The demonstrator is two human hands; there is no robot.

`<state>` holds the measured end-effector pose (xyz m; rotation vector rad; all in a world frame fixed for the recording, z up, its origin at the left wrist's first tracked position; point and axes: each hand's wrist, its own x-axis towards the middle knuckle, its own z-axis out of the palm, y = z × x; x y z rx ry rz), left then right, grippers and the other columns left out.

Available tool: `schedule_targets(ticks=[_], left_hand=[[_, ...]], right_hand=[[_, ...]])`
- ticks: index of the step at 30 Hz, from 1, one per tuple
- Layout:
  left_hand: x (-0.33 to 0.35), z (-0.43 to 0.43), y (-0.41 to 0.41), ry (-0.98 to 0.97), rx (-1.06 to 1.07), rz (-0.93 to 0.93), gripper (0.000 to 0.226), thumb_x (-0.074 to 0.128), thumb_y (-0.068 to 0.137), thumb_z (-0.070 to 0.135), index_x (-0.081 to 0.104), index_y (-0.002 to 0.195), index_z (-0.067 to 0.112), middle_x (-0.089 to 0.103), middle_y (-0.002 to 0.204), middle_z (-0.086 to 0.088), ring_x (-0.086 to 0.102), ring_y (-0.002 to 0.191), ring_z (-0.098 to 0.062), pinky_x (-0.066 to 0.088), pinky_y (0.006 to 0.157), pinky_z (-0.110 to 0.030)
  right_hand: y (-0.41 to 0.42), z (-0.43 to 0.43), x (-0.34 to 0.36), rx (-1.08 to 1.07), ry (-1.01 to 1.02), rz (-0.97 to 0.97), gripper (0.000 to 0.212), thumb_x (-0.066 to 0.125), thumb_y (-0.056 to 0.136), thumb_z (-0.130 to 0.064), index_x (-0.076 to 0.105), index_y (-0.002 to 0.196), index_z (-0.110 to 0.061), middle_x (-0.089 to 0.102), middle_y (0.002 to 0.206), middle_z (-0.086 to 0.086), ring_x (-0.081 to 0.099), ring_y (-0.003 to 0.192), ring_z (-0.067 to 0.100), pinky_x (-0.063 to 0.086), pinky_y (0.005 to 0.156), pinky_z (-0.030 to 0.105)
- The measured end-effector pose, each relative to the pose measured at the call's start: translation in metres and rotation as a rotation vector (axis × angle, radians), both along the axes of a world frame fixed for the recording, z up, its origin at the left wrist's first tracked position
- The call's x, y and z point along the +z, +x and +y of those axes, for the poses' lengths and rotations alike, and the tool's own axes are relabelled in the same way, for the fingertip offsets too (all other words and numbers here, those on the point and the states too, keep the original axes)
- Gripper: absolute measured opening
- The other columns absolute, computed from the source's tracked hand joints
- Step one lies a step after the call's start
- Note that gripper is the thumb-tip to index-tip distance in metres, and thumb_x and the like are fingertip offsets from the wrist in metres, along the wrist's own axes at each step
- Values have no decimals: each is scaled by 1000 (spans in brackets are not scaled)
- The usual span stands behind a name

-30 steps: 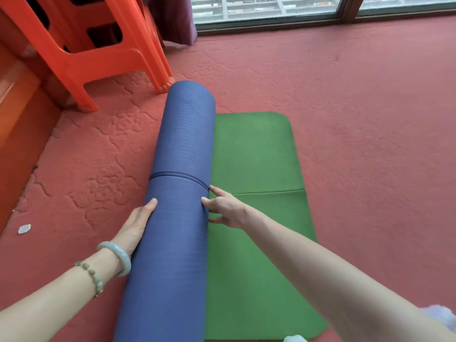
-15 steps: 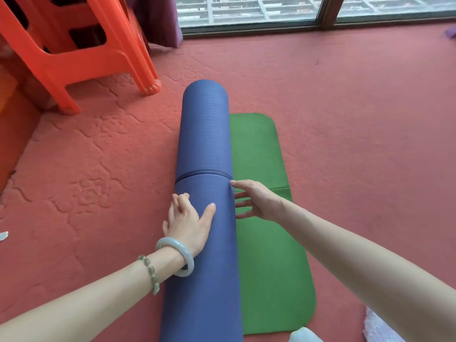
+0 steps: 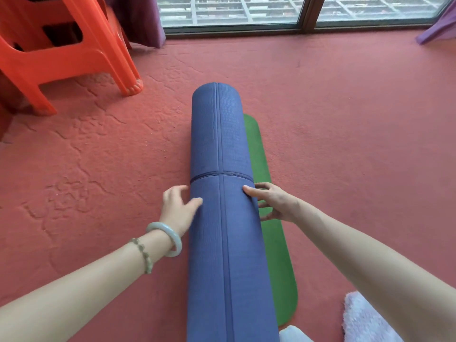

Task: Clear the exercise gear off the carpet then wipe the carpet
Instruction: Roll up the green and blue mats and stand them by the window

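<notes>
A thick blue roll of yoga mat (image 3: 223,183) lies lengthwise on the red carpet (image 3: 345,134), running away from me. Only a narrow strip of its unrolled green side (image 3: 276,238) shows flat along the roll's right. My left hand (image 3: 179,208) presses the roll's left flank, thumb on the blue surface and fingers spread. My right hand (image 3: 274,202) touches the right flank, fingertips on the roll, above the green strip. Neither hand wraps round the roll.
Stacked orange plastic stools (image 3: 61,48) stand at the far left. A glass sliding window (image 3: 246,11) runs along the far side, with purple curtains (image 3: 140,18) at both ends. A fluffy lilac cloth (image 3: 365,319) lies at the lower right.
The roll has turned to the right over the green mat, leaving far less green showing. My left hand slid from on top to the roll's left side. My view shifted right.
</notes>
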<state>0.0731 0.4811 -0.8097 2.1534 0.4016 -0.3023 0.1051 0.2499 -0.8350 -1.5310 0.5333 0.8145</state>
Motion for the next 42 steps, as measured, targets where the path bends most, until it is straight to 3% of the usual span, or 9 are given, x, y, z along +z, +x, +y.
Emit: schedule_targets(ticks=[4, 9, 15, 18, 22, 28, 34, 38, 42], left_hand=[[-29, 13, -3, -408, 140, 453, 70, 59, 80, 56, 39, 136, 18, 40, 142, 0, 38, 130, -21, 31, 106, -39], [-32, -18, -12, -548, 22, 503, 48, 42, 81, 68, 60, 99, 26, 66, 100, 11, 59, 92, -7, 44, 85, -27], [-26, -61, -4, -522, 13, 434, 104, 64, 47, 83, 39, 125, 20, 55, 125, 6, 54, 114, -14, 36, 106, -32], [-19, -85, -2, -487, 26, 399, 109, 70, 50, 74, 27, 134, 19, 50, 127, 4, 52, 115, -18, 37, 105, -33], [-15, -100, 1, -527, 49, 407, 112, 60, 50, 83, 22, 137, 24, 45, 132, 4, 47, 122, -19, 33, 109, -38], [-42, -76, 14, -733, 114, 493, 43, 45, 89, 55, 59, 110, 19, 63, 117, 2, 59, 98, -13, 47, 91, -34], [-40, -97, 10, -785, 73, 558, 59, 52, 78, 66, 59, 116, 21, 67, 94, 10, 61, 84, -6, 46, 74, -26], [-38, -113, 15, -805, 83, 549, 104, 67, 46, 81, 47, 128, 19, 63, 118, 4, 61, 106, -14, 48, 95, -36], [-55, -127, 21, -779, 177, 507, 124, 75, 27, 80, 44, 127, 14, 62, 119, -2, 62, 104, -19, 47, 98, -42]], right_hand=[[-1, -15, -1, -52, 13, 31, 78, 75, 75, -41, 36, 137, -14, 52, 127, 7, 57, 110, 24, 55, 76, 43], [-1, -36, -4, -124, 34, 23, 57, 73, 80, -27, 45, 128, -16, 61, 111, 6, 62, 95, 23, 54, 82, 43], [2, -55, 13, -214, 4, -32, 14, 63, 85, -28, 67, 93, -18, 65, 103, 4, 61, 93, 19, 51, 85, 42], [1, -61, 22, -141, 83, 21, 44, 62, 78, -54, 67, 102, -18, 67, 98, 0, 62, 93, 16, 52, 82, 40], [-4, -67, 22, -15, 132, 111, 59, 67, 64, -57, 64, 113, -24, 67, 110, -5, 61, 102, 14, 50, 87, 40], [-2, -74, 20, -59, 104, 107, 55, 72, 65, -45, 62, 115, -22, 64, 115, -2, 60, 100, 15, 51, 78, 35], [-3, -93, 17, -154, 120, 81, 58, 77, 62, -36, 61, 116, -21, 63, 103, 0, 59, 89, 15, 50, 75, 35], [-8, -103, 8, -294, 298, 98, 67, 90, 34, -33, 64, 94, -20, 63, 87, 2, 57, 82, 18, 46, 78, 33], [-9, -109, 8, -347, 429, 135, 61, 86, 37, -29, 58, 90, -16, 64, 74, 3, 62, 67, 20, 45, 70, 31]])
